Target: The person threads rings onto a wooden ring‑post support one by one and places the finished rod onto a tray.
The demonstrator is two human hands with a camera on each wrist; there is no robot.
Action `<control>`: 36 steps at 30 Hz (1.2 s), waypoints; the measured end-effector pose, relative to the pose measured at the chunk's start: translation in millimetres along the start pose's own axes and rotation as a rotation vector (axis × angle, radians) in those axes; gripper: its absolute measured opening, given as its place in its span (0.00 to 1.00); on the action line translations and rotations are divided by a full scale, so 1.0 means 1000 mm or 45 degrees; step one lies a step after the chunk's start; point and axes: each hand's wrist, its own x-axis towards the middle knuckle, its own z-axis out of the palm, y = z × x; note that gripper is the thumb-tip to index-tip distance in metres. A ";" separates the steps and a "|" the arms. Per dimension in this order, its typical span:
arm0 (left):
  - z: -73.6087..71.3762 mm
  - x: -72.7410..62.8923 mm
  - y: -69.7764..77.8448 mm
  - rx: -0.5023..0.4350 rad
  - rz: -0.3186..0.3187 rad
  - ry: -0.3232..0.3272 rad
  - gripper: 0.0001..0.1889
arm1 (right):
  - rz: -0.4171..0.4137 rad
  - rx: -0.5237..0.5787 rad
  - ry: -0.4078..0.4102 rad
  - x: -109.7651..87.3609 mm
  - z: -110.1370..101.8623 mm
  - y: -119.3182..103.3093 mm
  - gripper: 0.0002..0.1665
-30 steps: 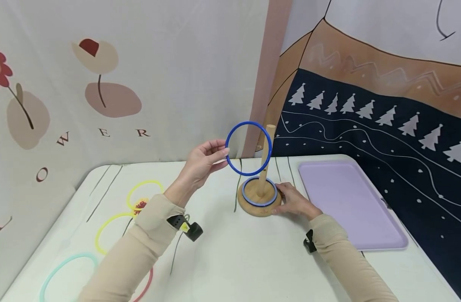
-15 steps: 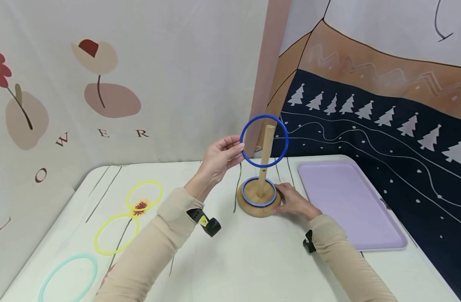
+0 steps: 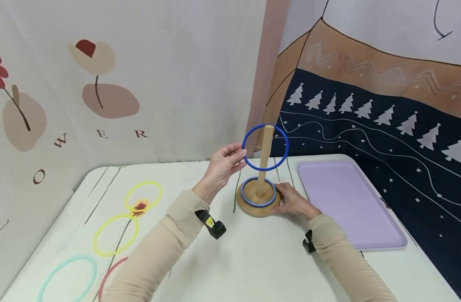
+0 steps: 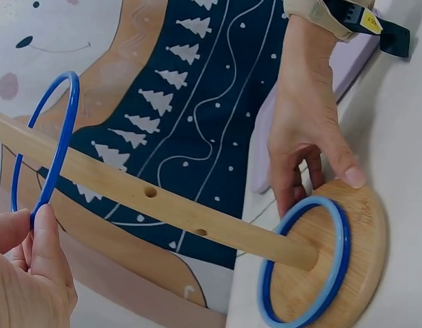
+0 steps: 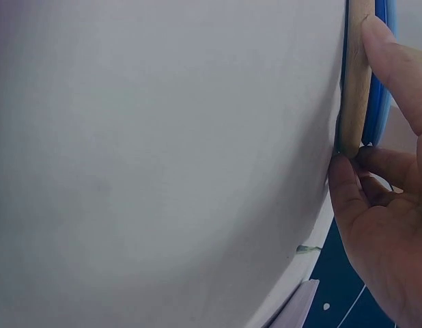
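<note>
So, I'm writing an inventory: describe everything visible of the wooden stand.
The wooden stand looks pale and grained: round base, straight post with dark spots, seemingly holes. It stands upright on the white table, left of the purple tray. Blue rings lie on its base around the post; the right hand pinches the base's edge. The left hand holds another blue ring around the upper post.

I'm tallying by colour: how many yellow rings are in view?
2, on the left of the white table: the farther yellow ring overlaps a printed red flower; the nearer yellow ring lies beyond the turquoise ring. The beige left sleeve may hide more.
</note>
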 end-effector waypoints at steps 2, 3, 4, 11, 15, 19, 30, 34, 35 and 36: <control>-0.001 0.002 -0.003 0.002 -0.010 0.007 0.15 | 0.007 0.013 -0.002 0.000 0.000 0.000 0.55; -0.002 0.003 -0.005 0.005 -0.016 0.010 0.15 | 0.011 0.023 -0.002 0.000 0.000 0.000 0.55; -0.003 0.004 -0.008 0.015 -0.022 0.013 0.15 | 0.007 0.022 -0.003 0.000 0.000 0.000 0.55; -0.020 0.011 -0.033 0.121 -0.094 0.065 0.15 | 0.001 0.017 0.005 0.000 -0.002 0.001 0.56; -0.034 0.015 -0.053 0.195 -0.139 0.119 0.14 | 0.004 0.013 0.002 0.001 -0.002 0.001 0.56; -0.045 0.020 -0.072 0.271 -0.180 0.158 0.12 | 0.000 0.019 0.005 0.001 -0.002 0.000 0.56; -0.049 0.026 -0.098 0.326 -0.195 0.141 0.12 | -0.006 0.022 0.005 0.000 -0.001 -0.002 0.54; -0.048 0.026 -0.101 0.312 -0.202 0.158 0.12 | -0.001 0.025 -0.004 0.000 -0.001 -0.002 0.55; -0.047 0.027 -0.101 0.313 -0.198 0.158 0.12 | -0.002 0.024 -0.003 0.000 -0.001 -0.002 0.55; -0.047 0.027 -0.102 0.311 -0.196 0.159 0.12 | -0.003 0.026 -0.002 0.000 -0.001 -0.001 0.55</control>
